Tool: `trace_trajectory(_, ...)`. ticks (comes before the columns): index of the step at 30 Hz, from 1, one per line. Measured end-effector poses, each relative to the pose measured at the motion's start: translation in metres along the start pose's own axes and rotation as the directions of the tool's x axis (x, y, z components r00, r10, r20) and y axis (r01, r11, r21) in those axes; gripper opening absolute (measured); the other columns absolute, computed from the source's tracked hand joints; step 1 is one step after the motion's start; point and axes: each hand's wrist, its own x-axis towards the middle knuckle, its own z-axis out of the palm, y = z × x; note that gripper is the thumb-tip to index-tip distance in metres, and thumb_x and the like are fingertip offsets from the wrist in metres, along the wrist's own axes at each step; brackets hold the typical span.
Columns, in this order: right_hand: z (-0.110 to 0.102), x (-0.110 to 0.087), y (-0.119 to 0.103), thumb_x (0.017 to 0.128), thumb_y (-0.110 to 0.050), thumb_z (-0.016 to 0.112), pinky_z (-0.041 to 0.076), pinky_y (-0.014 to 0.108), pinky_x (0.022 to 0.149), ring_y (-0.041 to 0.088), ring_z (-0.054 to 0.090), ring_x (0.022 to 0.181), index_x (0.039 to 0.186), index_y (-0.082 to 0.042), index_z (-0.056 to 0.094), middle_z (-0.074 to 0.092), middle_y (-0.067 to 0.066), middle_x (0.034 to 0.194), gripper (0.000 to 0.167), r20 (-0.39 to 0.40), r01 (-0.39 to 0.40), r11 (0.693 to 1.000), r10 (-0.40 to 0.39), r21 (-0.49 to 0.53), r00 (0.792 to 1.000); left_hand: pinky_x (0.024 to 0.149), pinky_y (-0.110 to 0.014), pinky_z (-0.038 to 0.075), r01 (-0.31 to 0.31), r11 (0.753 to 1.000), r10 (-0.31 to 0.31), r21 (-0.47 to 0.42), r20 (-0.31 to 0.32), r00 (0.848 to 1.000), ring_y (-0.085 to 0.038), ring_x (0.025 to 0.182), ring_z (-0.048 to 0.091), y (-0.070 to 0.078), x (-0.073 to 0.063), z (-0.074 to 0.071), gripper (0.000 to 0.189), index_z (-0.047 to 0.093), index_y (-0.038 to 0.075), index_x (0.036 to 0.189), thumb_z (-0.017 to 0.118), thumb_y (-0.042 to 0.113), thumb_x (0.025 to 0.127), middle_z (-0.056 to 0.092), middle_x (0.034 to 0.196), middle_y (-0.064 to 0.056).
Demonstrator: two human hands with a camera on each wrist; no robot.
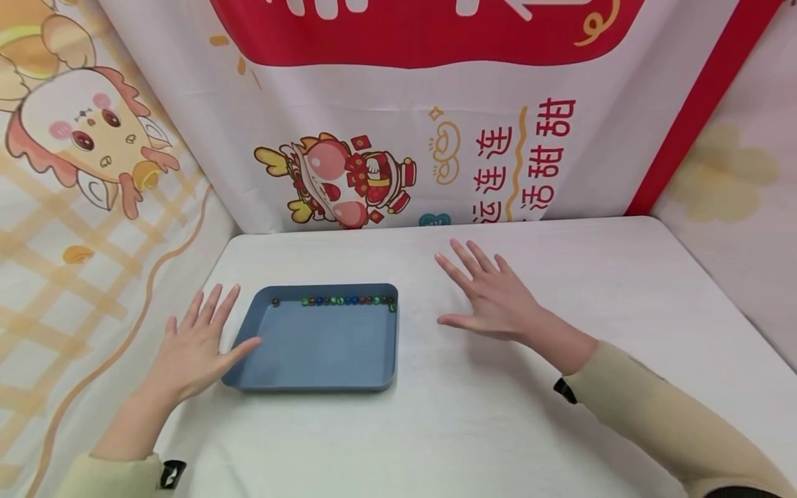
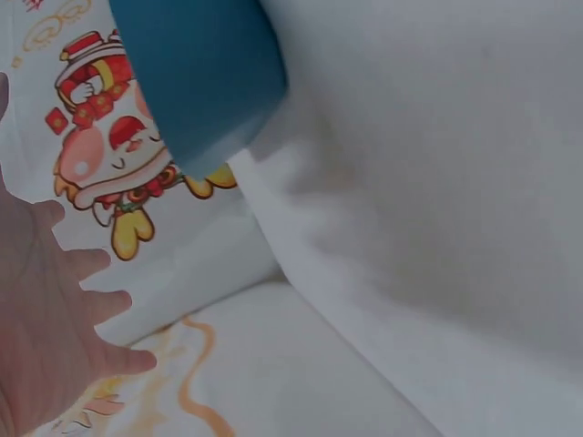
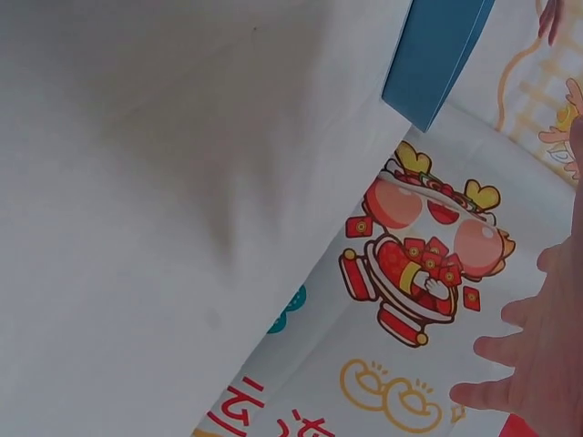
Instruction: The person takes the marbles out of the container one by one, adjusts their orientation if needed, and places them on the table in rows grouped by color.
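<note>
A shallow blue-grey tray lies on the white table. Along its far wall runs a row of small coloured glass marbles, with a single marble apart near the far left corner. My left hand is over the tray's left side, fingers spread, its thumb overlapping the rim in the head view. To the right of the tray my right hand hovers with fingers spread and holds nothing. Each wrist view shows part of the tray's outer wall and the spread fingers of that hand.
The white table extends right and toward me. Behind it hangs a printed cloth with a cartoon figure and red lettering. Patterned cloth rises along the left side, and a pale cloth along the right.
</note>
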Motion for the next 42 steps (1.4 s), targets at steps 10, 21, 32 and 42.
trace_trajectory(10,0.015,0.023,-0.014,0.083,-0.080,0.042,0.028,0.064,0.102,0.035,0.016,0.145,0.158,-0.026,0.011,0.008,0.009,0.162,0.097,0.024,0.083,0.995,-0.085,0.052,0.996,0.097,-0.070,0.023,0.005,0.964,0.032,-0.266,0.135,0.990,-0.051,0.137,0.021,-0.015,-0.006,0.016,0.099,0.000,0.020,0.158,0.066,0.050,0.089,0.016,0.157,-0.025)
trace_trajectory(21,0.025,0.043,-0.024,0.084,-0.079,0.042,0.033,0.056,0.103,0.028,0.026,0.142,0.157,-0.031,0.010,0.017,0.005,0.161,0.094,0.067,0.143,0.984,-0.151,0.108,0.986,0.089,-0.066,0.038,0.023,0.927,0.050,-0.374,0.183,0.982,-0.055,0.128,0.035,-0.018,-0.008,0.032,0.117,0.003,0.016,0.157,0.081,0.046,0.076,0.024,0.151,-0.034)
trace_trajectory(32,0.027,0.073,-0.023,0.085,-0.068,0.057,0.035,0.052,0.104,0.026,0.035,0.138,0.154,-0.033,0.028,0.032,0.002,0.155,0.083,0.150,0.191,0.940,-0.240,0.282,0.959,0.091,-0.065,0.038,0.051,0.930,0.037,-0.364,0.233,0.972,-0.058,0.125,0.037,-0.023,-0.009,0.041,0.120,0.008,0.012,0.157,0.083,0.050,0.071,0.026,0.149,-0.036)
trace_trajectory(42,0.022,0.094,-0.028,0.088,-0.048,0.068,0.040,0.036,0.102,0.013,0.049,0.125,0.143,-0.025,0.051,0.052,-0.003,0.138,0.062,0.152,0.265,0.884,-0.343,0.384,0.927,0.086,-0.061,0.042,0.088,0.945,-0.003,-0.316,0.260,0.966,-0.056,0.119,0.045,-0.026,-0.012,0.043,0.120,0.010,0.008,0.156,0.081,0.055,0.071,0.036,0.139,-0.042)
